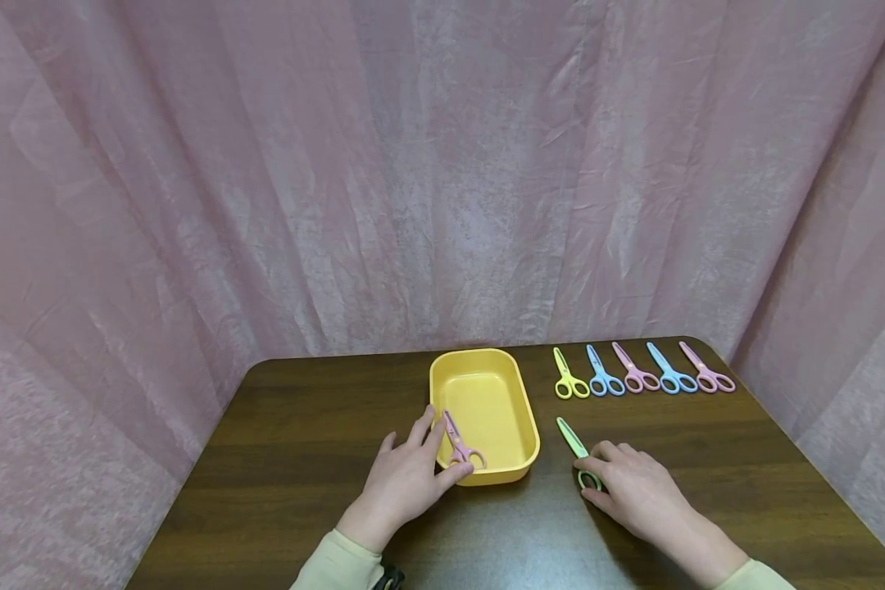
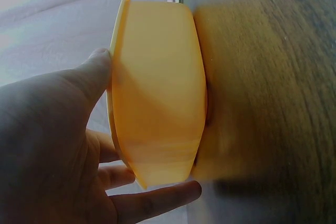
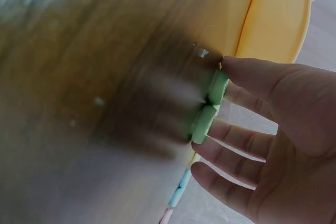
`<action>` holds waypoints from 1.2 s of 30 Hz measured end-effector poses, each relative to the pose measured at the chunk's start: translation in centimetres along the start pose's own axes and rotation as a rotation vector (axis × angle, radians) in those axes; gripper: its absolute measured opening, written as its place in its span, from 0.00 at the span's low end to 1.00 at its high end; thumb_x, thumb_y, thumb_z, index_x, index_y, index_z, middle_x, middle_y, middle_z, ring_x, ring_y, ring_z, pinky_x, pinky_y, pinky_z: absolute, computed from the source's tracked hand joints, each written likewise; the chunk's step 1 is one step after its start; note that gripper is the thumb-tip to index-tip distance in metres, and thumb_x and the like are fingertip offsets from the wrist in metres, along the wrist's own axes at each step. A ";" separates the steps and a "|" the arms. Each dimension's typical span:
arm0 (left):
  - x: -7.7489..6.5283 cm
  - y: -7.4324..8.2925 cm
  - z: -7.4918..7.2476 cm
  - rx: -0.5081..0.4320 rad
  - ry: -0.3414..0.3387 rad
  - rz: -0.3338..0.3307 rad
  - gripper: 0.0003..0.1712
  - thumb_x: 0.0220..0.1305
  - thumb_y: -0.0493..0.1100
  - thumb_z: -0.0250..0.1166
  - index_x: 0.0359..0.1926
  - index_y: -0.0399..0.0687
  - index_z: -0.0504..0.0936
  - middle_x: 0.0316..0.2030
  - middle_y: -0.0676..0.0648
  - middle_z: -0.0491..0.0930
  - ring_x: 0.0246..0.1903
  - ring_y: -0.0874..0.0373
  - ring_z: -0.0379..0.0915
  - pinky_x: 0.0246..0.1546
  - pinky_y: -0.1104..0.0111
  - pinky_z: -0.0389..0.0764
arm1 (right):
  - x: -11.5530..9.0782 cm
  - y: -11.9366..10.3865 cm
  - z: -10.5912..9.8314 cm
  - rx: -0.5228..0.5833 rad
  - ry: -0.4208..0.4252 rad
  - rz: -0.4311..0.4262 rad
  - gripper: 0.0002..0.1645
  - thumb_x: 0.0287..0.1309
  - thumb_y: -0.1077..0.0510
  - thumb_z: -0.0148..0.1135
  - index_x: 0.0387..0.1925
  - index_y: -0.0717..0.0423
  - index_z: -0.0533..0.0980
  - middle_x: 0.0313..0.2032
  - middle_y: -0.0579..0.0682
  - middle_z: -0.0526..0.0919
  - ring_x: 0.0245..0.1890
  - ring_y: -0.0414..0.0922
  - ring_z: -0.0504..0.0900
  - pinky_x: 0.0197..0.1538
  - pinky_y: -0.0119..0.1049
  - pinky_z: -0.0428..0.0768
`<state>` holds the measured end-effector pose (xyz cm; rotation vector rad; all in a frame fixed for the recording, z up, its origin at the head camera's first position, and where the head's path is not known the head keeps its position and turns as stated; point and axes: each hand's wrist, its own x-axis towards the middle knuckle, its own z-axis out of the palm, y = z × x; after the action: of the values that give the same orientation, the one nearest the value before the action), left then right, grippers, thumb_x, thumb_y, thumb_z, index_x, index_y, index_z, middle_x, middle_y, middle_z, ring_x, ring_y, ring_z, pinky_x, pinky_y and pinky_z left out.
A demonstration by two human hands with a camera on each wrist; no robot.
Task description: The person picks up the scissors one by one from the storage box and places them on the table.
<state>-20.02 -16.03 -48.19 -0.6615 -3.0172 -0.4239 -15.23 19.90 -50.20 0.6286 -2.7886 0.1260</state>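
My left hand (image 1: 406,479) holds the front left corner of a yellow tray (image 1: 519,469), thumb at the front rim and fingers at the left rim. In the left wrist view some fingers pass behind the rim of the tray (image 2: 157,77). Pink scissors (image 1: 455,438) lie inside, close to these fingers, blades toward the back. Right of the tray, my right hand (image 1: 637,492) grips green scissors (image 1: 574,438) by the handles, with the blades pointing back and left. The right wrist view shows the green handles (image 3: 203,124) between thumb and fingers, at the tabletop.
Several scissors lie in a row at the back right: yellow scissors (image 1: 571,387), then blue and pink ones, ending with pink scissors (image 1: 715,383) near the table's right edge. A pink curtain (image 1: 442,180) hangs behind the dark wooden table (image 1: 324,410).
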 end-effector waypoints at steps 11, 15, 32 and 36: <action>0.1 -0.5 0.8 -0.034 0.046 0.029 0.56 0.77 0.81 0.53 0.85 0.44 0.66 0.85 0.38 0.60 0.61 0.36 0.84 0.71 0.30 0.66 | -0.1 -0.4 -0.2 0.007 0.021 -0.009 0.23 0.56 0.50 0.87 0.52 0.44 0.90 0.49 0.47 0.86 0.47 0.51 0.86 0.42 0.52 0.86; 0.1 -0.2 0.2 -0.021 0.008 0.007 0.54 0.77 0.77 0.58 0.84 0.43 0.67 0.84 0.37 0.61 0.64 0.37 0.83 0.73 0.32 0.66 | 0.0 -0.6 -0.3 0.015 0.008 -0.002 0.23 0.57 0.50 0.86 0.54 0.46 0.89 0.52 0.50 0.87 0.50 0.54 0.86 0.45 0.55 0.87; 0.0 0.0 -0.1 -0.002 0.001 0.002 0.54 0.76 0.78 0.57 0.84 0.44 0.69 0.84 0.38 0.61 0.64 0.40 0.83 0.73 0.33 0.67 | -0.2 -1.1 -0.7 0.030 -0.090 0.038 0.26 0.61 0.49 0.84 0.58 0.51 0.89 0.61 0.56 0.88 0.59 0.57 0.88 0.57 0.59 0.86; -0.2 0.2 -0.3 -0.011 0.004 0.006 0.54 0.76 0.78 0.58 0.83 0.43 0.69 0.84 0.37 0.62 0.62 0.40 0.85 0.72 0.33 0.67 | -0.3 -1.1 -0.7 0.025 -0.099 0.040 0.26 0.61 0.49 0.83 0.59 0.51 0.88 0.62 0.56 0.88 0.60 0.57 0.88 0.58 0.58 0.86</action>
<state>-19.80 -15.99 -47.85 -0.6693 -3.0110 -0.4408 -14.33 19.14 -49.60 0.6014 -2.9001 0.1410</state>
